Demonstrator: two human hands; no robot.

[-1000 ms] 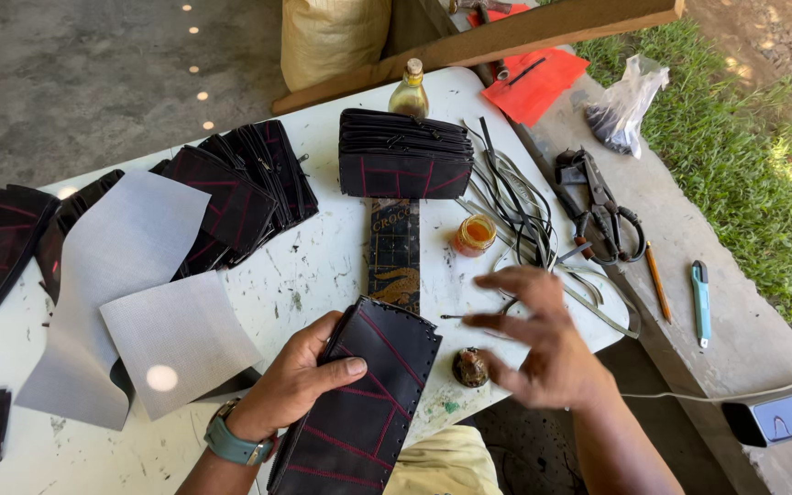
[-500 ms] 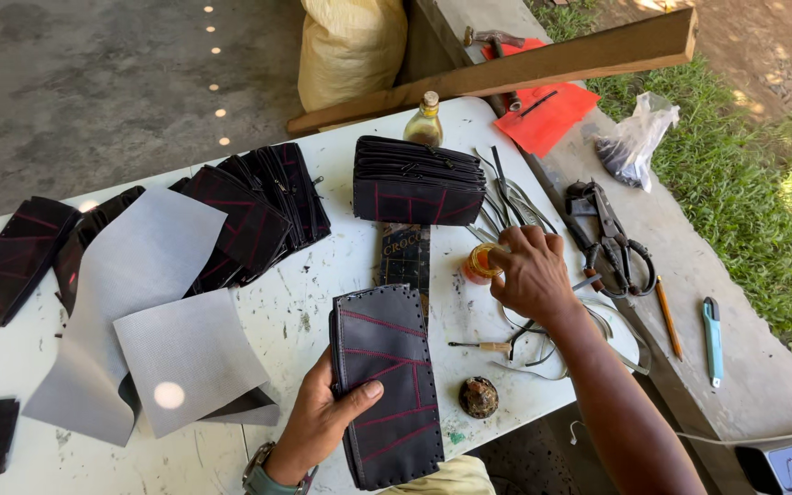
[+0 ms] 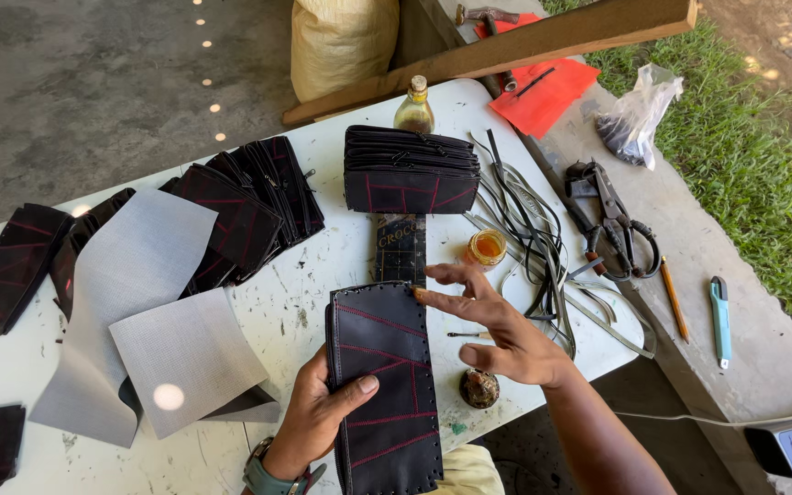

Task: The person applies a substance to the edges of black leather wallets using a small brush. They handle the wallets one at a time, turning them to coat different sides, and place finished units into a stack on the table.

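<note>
Left to right. Grey mesh sheets (image 3: 153, 302) and dark stitched panels (image 3: 240, 206) are lying on the white tabletop (image 3: 323, 266).

The left hand (image 3: 318, 417) is gripping the black panel (image 3: 387, 385) with red stitching by its left edge, thumb pressed on the face and fingers hidden beneath; this grip is closed on the panel and has not changed over the last second. The panel is lying lengthwise at the near edge of the tabletop, its far end just below a dark strip (image 3: 401, 247) and a stack of finished pieces (image 3: 410, 170).

The right hand (image 3: 497, 325), which half a second ago was reaching out at the small jar of amber liquid (image 3: 488, 247), is now coming back to the panel: its fingers are spread and holding nothing that can be made out, the index fingertip touching the panel's upper right corner. Judged from this, the fingertip is probably carrying liquid from the jar to the perforated edge.

Farther right, loose straps (image 3: 533, 238), shears (image 3: 616, 220), a pencil (image 3: 674, 298) and a pale blue knife (image 3: 720, 307) are lying untouched.
</note>
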